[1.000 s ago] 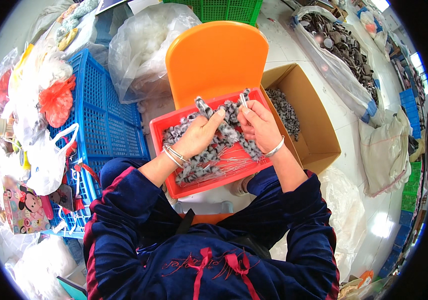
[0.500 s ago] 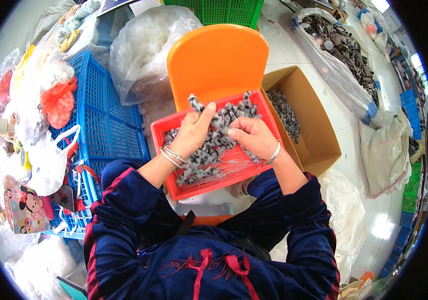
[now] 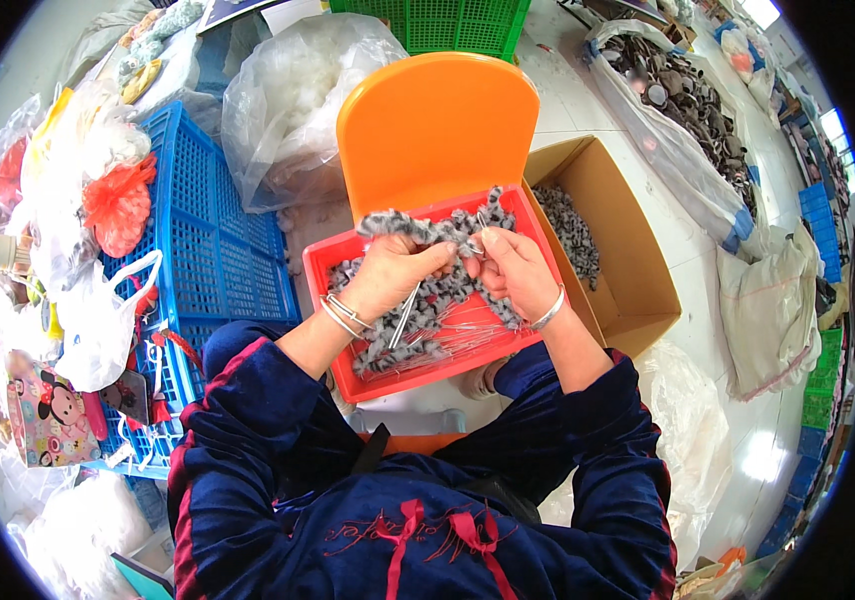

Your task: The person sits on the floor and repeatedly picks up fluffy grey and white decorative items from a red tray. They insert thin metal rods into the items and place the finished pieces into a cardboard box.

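- Blue crates are sitting stacked on the person's left, with white plastic bags piling up over and beside them.
- An orange chair is standing right in front, its back rising behind the tray.
- A cardboard box is sitting on the floor just right of the chair, open, with a heap of grey fuzzy bits lying inside.
- A clear sack of white stuff is leaning behind the chair on the left, and another big bag of dark round parts is lying further off to the right.
- A red tray is resting on the chair seat, holding a pile of fuzzy grey-and-white strips plus some thin wires lying across the bottom.
- The left hand is hovering over the tray, fingers curled and pinching one end of a fuzzy strip; bangles are sitting on that wrist.
- The right hand is right beside it, nearly touching, fingertips pinching the same strip near its middle; a bracelet is sitting on this wrist too.
- The strip is being held up just above the tray's far edge, stretching left to right between both hands.
- A thin metal rod is poking down from under the left hand towards the pile.
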A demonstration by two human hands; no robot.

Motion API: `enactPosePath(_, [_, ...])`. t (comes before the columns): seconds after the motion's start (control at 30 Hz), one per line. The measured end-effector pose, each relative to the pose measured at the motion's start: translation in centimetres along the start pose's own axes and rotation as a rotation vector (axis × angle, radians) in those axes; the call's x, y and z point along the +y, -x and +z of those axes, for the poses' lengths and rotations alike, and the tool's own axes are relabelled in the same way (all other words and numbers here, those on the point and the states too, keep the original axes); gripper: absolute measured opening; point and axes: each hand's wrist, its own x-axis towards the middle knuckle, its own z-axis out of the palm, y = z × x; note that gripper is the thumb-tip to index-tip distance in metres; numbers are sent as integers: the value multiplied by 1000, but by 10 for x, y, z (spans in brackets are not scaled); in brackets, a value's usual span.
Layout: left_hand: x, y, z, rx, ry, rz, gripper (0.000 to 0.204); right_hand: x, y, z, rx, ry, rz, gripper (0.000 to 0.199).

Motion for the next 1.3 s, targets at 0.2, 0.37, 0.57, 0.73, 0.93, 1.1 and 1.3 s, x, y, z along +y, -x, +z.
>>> enactPosePath(0.2, [-1,-5,-6,-46,-75,5,16,13,-3,9,62,332,-323,11])
enactPosePath(0.37, [-17,-9,-8,-28,-109,-10,21,13,-3,5,20,378,-254,5])
enactPosePath(0.57, [1,-2,1,-73,7,74,23,14,-5,-3,8,502,-257,16])
enactPosePath(0.73, [-2,-6,-3,-29,38,50,22,-3,3,2,96,440,-211,26])
enactPosePath(0.93, [-3,-9,-7,0,-16,24,23,-2,4,-4,95,764,-397,18])
enactPosePath(1.1, [-5,-10,-9,-1,-63,1,23,-3,4,-3,104,900,-457,13])
enactPosePath(1.3, [2,-7,-5,-22,-35,5,21,-3,6,-5,79,934,-484,13])
